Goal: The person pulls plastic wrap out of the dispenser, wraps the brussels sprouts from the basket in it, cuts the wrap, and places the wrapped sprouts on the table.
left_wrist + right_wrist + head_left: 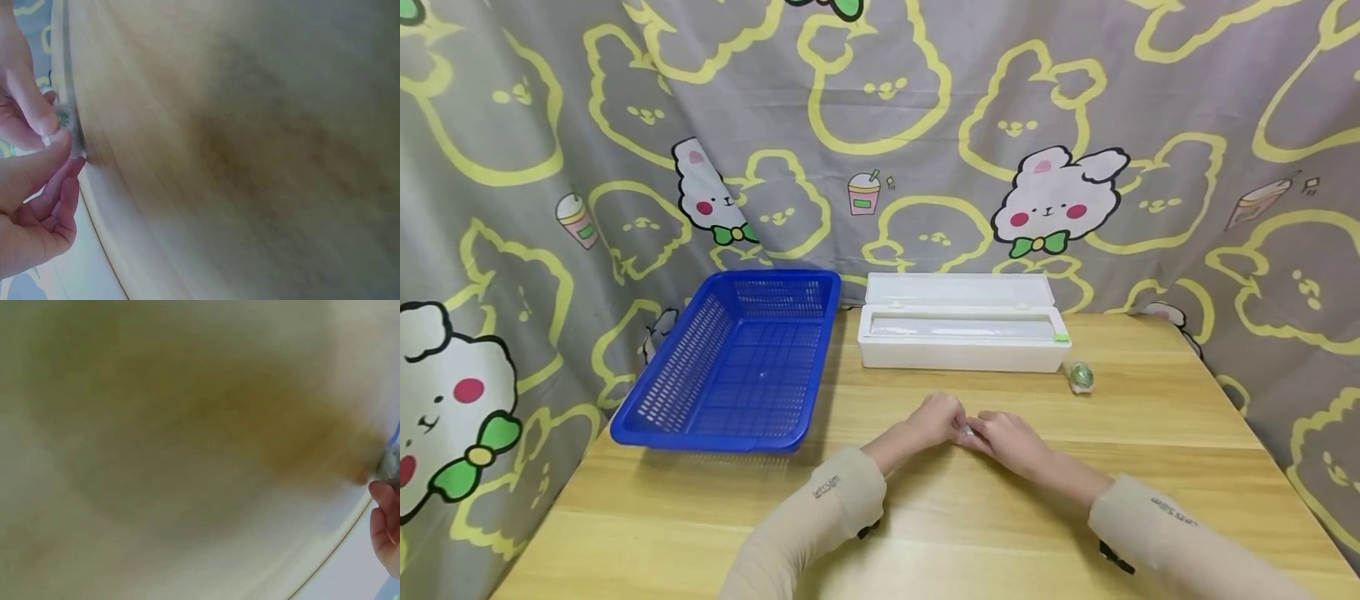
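Over the middle of the table, my left hand (936, 419) and right hand (1011, 442) meet at a small bundle in clear film (967, 431). Thumb and fingers of each hand pinch it. In the left wrist view the bundle (67, 122) looks crinkled, with something greenish inside; the fingers hide much of it. Only part of the bundle (390, 464) shows at the right wrist view's edge. A white film dispenser box (962, 357) stands beyond my hands, lid up, clear film inside. Beside its right end lies a green, rounded, film-wrapped item (1081, 377).
A blue plastic basket (823, 358) with perforated sides stands at the left of the wooden table (985, 542). A green slider (1061, 337) sits at the dispenser's right end. Behind the table hangs a grey patterned curtain (760, 108).
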Tool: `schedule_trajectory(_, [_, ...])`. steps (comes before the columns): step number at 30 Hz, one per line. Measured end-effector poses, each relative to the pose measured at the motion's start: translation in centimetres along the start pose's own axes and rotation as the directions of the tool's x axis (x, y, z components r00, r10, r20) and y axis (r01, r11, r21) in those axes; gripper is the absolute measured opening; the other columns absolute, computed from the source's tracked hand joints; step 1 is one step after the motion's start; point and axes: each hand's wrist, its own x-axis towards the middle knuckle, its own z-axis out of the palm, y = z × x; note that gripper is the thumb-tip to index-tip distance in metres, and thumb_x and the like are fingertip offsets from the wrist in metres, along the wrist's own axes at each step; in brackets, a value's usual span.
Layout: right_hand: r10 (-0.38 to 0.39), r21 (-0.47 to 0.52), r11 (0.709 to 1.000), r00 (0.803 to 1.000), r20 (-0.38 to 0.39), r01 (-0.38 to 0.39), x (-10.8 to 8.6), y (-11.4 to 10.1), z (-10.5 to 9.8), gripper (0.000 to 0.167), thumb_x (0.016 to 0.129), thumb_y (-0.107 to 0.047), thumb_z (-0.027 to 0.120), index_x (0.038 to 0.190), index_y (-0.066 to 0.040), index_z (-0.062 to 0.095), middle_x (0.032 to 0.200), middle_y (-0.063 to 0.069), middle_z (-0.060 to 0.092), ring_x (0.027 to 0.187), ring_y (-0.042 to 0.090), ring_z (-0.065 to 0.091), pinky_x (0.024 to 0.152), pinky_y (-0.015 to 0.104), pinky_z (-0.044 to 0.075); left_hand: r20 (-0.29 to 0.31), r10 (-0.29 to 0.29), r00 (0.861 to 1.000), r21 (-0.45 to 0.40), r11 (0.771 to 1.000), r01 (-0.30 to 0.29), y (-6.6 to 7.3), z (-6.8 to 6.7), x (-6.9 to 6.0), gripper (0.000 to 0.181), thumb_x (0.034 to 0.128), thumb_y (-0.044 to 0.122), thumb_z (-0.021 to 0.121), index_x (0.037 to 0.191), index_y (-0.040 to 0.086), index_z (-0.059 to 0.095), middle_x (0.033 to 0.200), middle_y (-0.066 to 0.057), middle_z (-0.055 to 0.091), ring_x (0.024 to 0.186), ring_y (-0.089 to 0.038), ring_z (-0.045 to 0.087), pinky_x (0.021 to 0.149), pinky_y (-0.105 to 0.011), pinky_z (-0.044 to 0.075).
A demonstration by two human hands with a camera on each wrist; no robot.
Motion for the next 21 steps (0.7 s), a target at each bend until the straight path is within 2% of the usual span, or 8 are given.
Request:
schedule_trajectory(2, [-0.015,-0.005,1.000,1.000,-0.004,0.015,0.0,0.0,0.0,0.015,0.083,-0.022,0.065,0.082,-0.006,0.066,0.062,-0.008,0.046,0.053,0.002,0.037,0.047,0.018,0.035,-0.002,0.017,1.000,0.028,0.999,-0.017,0.1,-0.1,0.0,0.012,0.0700,0.020,0.076,0.073,0.009,0.072,0.074,0.003,0.069,0.062,-0.002,0.057,0.061,-0.010,0.041])
schedule_trajectory(4, [0.006,0.035,0.999,1.000,0.011,-0.006,-0.1,0.1,0.0,0.017,0.082,-0.023,0.067,0.083,-0.006,0.065,0.064,-0.008,0.049,0.055,0.002,0.041,0.050,0.019,0.038,0.011,0.023,1.000,0.027,0.999,-0.023,0.1,-0.2,0.0,0.011,0.0701,0.019,0.076,0.074,0.010,0.072,0.075,0.003,0.069,0.062,-0.003,0.056,0.062,-0.011,0.041])
schedule_trajectory(7, [0.076,0.142,0.986,0.994,0.073,-0.085,-0.3,0.3,-0.3,0.033,0.078,-0.026,0.070,0.099,-0.001,0.064,0.070,-0.007,0.054,0.060,0.002,0.044,0.054,0.020,0.040,0.040,0.019,0.999,0.006,1.000,-0.019,-0.1,-0.2,-0.1,0.013,0.0703,0.016,0.076,0.080,0.009,0.071,0.079,0.002,0.069,0.067,-0.003,0.057,0.065,-0.010,0.042])
schedule_trajectory(9, [0.130,0.208,0.966,0.983,0.130,-0.155,-0.4,0.4,-0.5,0.046,0.075,-0.028,0.072,0.109,0.002,0.060,0.072,-0.007,0.054,0.061,0.003,0.043,0.054,0.020,0.039,0.065,0.010,0.998,-0.035,0.999,-0.007,-0.2,-0.2,-0.2,0.022,0.0689,0.013,0.077,0.089,0.007,0.071,0.083,0.000,0.069,0.072,-0.005,0.060,0.067,-0.011,0.043])
schedule_trajectory(11, [0.169,0.248,0.946,0.970,0.175,-0.210,-0.6,0.4,-0.7,0.052,0.075,-0.027,0.073,0.114,0.004,0.056,0.072,-0.006,0.052,0.061,0.003,0.042,0.053,0.020,0.037,0.097,0.006,0.995,-0.054,0.999,-0.001,-0.3,-0.3,-0.4,0.033,0.0678,0.012,0.079,0.099,0.006,0.068,0.088,-0.002,0.069,0.077,-0.007,0.062,0.068,-0.012,0.044])
schedule_trajectory(13, [0.197,0.261,0.934,0.961,0.193,-0.244,-0.6,0.3,-0.8,0.049,0.076,-0.025,0.073,0.113,0.003,0.056,0.071,-0.006,0.051,0.061,0.004,0.042,0.053,0.020,0.037,0.120,0.003,0.993,-0.042,0.999,0.002,-0.3,-0.5,-0.7,0.043,0.0665,0.016,0.080,0.106,0.006,0.066,0.092,-0.003,0.069,0.082,-0.009,0.063,0.070,-0.014,0.045])
schedule_trajectory(16, [0.227,0.253,0.930,0.958,0.178,-0.267,-0.5,0.0,-0.7,0.041,0.076,-0.023,0.073,0.105,0.000,0.058,0.070,-0.005,0.049,0.060,0.005,0.040,0.052,0.020,0.035,0.134,-0.029,0.991,0.000,1.000,0.029,-0.2,-1.2,-1.3,0.053,0.0671,0.024,0.080,0.114,0.007,0.062,0.097,-0.003,0.068,0.089,-0.011,0.062,0.073,-0.018,0.047])
schedule_trajectory(21, [0.283,0.209,0.927,0.946,0.158,-0.312,-0.4,-0.4,-0.4,0.030,0.076,-0.023,0.073,0.097,-0.006,0.059,0.066,-0.007,0.046,0.058,0.006,0.039,0.050,0.021,0.033,0.121,-0.088,0.989,0.044,0.996,0.083,-0.7,-2.2,-2.6,0.054,0.0727,0.036,0.075,0.119,0.013,0.059,0.102,-0.002,0.067,0.093,-0.012,0.061,0.077,-0.026,0.046])
